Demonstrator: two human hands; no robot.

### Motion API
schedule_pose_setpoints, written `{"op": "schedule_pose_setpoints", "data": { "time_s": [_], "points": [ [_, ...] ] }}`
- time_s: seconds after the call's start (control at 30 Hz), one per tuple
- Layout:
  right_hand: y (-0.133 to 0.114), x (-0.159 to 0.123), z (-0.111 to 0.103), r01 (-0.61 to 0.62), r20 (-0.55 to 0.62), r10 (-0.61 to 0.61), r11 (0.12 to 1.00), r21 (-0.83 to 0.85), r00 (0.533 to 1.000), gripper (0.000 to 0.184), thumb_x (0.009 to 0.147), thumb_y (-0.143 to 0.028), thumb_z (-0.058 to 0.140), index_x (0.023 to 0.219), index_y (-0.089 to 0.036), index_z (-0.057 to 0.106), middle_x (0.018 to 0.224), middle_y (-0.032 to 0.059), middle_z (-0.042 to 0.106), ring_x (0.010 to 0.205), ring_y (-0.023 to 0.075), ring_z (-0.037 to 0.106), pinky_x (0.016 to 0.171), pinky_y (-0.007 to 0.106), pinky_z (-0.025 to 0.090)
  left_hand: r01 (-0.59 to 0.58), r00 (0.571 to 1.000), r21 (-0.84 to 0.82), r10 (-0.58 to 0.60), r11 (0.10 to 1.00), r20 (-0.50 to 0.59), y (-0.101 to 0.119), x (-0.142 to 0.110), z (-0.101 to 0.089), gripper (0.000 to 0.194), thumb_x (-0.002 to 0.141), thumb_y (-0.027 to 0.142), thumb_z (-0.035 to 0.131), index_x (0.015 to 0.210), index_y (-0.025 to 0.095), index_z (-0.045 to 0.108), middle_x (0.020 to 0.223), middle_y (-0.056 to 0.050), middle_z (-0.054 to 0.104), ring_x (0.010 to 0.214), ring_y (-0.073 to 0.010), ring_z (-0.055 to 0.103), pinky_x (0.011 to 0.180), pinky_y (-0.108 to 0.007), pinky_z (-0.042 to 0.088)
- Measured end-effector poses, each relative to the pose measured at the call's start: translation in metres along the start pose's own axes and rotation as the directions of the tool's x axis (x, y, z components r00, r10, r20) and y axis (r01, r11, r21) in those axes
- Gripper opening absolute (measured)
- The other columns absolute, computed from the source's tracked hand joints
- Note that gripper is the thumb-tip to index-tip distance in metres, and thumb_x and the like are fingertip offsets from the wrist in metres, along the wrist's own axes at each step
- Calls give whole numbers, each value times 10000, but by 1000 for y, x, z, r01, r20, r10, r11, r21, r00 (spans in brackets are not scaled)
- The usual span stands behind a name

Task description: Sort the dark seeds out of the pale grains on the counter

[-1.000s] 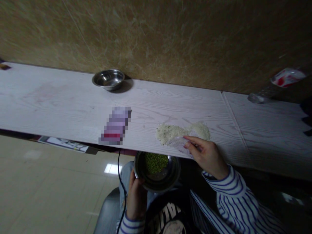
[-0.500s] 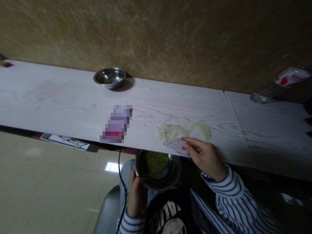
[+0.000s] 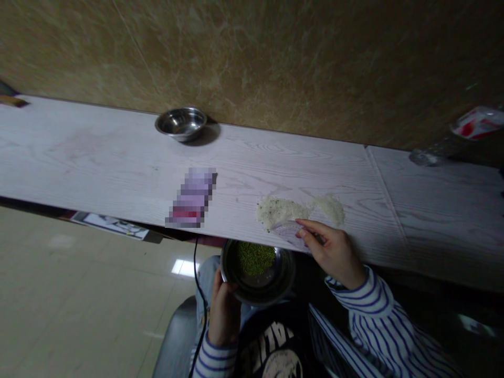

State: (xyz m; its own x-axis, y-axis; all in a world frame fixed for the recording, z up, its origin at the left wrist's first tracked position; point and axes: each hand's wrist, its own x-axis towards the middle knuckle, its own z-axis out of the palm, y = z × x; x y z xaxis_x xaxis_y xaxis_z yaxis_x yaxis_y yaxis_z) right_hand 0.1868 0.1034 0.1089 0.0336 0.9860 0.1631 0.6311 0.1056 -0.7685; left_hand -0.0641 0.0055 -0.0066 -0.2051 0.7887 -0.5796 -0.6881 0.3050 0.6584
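Note:
My left hand (image 3: pixel 223 307) is closed on the rim of a steel bowl (image 3: pixel 262 296), held tilted just below the table's front edge. Green mung beans (image 3: pixel 255 257) lie in the bowl's upper part. Between the thumb and fingers of my right hand (image 3: pixel 328 247) is a thin, clear, round-edged plastic piece (image 3: pixel 287 230); whether it is a lid or a dish I cannot tell. It rests at or just above the tabletop, touching the near side of a pile of white rice-like grains (image 3: pixel 281 209) with dark green specks. A smaller white pile (image 3: pixel 332 208) lies to the right.
On the white wood-grain table (image 3: pixel 118 152) stands a second steel bowl (image 3: pixel 181 126) by the wall. A blurred-out purple phone-like slab (image 3: pixel 192 197) lies nearer. At the far right a clear bottle (image 3: pixel 452 139) leans or lies. A black cable (image 3: pixel 196 268) hangs by my left arm.
The view has shifted slightly, so everything sits a little further right. Both hands keep their holds, and the plastic piece stays at the grain pile with hardly any movement.

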Motion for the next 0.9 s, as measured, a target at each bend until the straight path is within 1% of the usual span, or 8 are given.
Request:
{"op": "schedule_pose_setpoints", "data": {
  "time_s": [0.13,0.23,0.37,0.47,0.6,0.73,0.9],
  "points": [
    [-2,1,2,24,25,-24,1000,0,999,360,999,-328,671,1170,-189,957,1057,154,944,852,286,916,778,373,745,-5,1000,4,5,1000,11,2,-1,0,593,719,349,935,1306,289,878,1371,-110,854,1366,-425,731,1088,-516,625],
    [-5,0,3,15,33,-15,1000,7,999,342,999,-325,684,1166,-209,959,1046,141,945,860,281,917,778,363,744,-15,1000,28,15,1000,7,4,-4,7,649,704,356,909,1347,283,859,1354,-113,850,1356,-432,728,1113,-540,608],
    [-7,0,5,16,20,-17,1000,24,1000,337,998,-334,687,1151,-214,961,1075,144,945,892,292,923,821,382,755,-33,997,42,36,999,-66,7,-9,18,689,667,358,868,1351,284,843,1301,-104,848,1324,-421,729,1105,-530,597],
    [-8,0,10,23,19,-24,999,40,1000,334,990,-325,684,1144,-219,960,1085,141,945,917,297,927,882,406,759,-17,997,48,21,999,-77,9,-10,22,687,646,359,865,1328,282,847,1278,-102,850,1266,-413,741,1055,-516,608],
    [-5,2,9,14,12,-14,1000,26,1000,348,990,-328,674,1148,-204,958,1058,150,944,891,300,925,854,404,761,-18,997,49,21,999,-69,10,-9,21,684,646,352,873,1326,279,848,1273,-102,848,1262,-408,736,1051,-509,604],
    [2,4,1,1,-25,-1,1000,7,1000,336,987,-336,691,1143,-190,950,1048,162,942,908,321,928,859,422,766,-31,996,25,33,999,-81,4,-8,18,618,652,357,883,1265,279,866,1277,-102,855,1287,-413,739,1055,-503,610],
    [5,4,-6,-5,-51,6,1000,17,999,325,1007,-371,705,1146,-204,947,1070,151,944,950,319,930,905,420,767,-44,997,-4,44,999,-59,-1,-7,13,618,727,343,874,1342,291,856,1307,-97,855,1298,-402,744,1042,-486,617]
  ]
}}
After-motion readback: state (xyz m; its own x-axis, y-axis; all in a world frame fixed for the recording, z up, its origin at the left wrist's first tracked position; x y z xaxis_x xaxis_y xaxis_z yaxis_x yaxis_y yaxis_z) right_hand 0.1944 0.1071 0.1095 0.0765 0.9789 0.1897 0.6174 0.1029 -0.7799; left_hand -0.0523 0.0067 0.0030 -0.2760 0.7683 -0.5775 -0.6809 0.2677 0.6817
